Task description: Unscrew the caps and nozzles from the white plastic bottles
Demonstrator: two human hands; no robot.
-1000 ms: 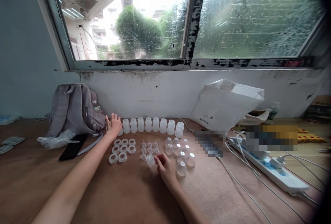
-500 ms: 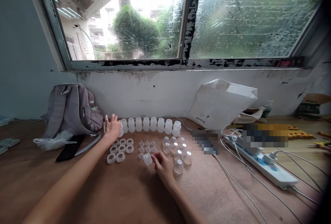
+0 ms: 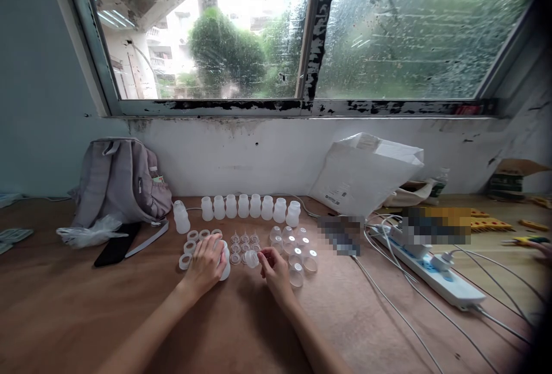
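Observation:
My left hand (image 3: 207, 264) is wrapped round a small white plastic bottle (image 3: 225, 266), holding it on the wooden table near me. My right hand (image 3: 272, 267) pinches a small clear cap (image 3: 252, 258) just right of that bottle. Behind them lie several white rings (image 3: 190, 245), several tiny clear nipples (image 3: 244, 243) and several clear dome caps (image 3: 297, 250). A row of white bottles (image 3: 250, 207) stands along the wall, with one bottle (image 3: 181, 217) apart at its left end.
A grey backpack (image 3: 121, 181), a plastic wrap (image 3: 84, 233) and a black phone (image 3: 115, 252) sit at the left. A white padded bag (image 3: 366, 172) leans on the wall at right. A power strip (image 3: 435, 282) with cables crosses the table's right side.
My left hand has come back from the far bottle row to the near table, carrying one bottle. My right hand with the clear cap shifted slightly toward it.

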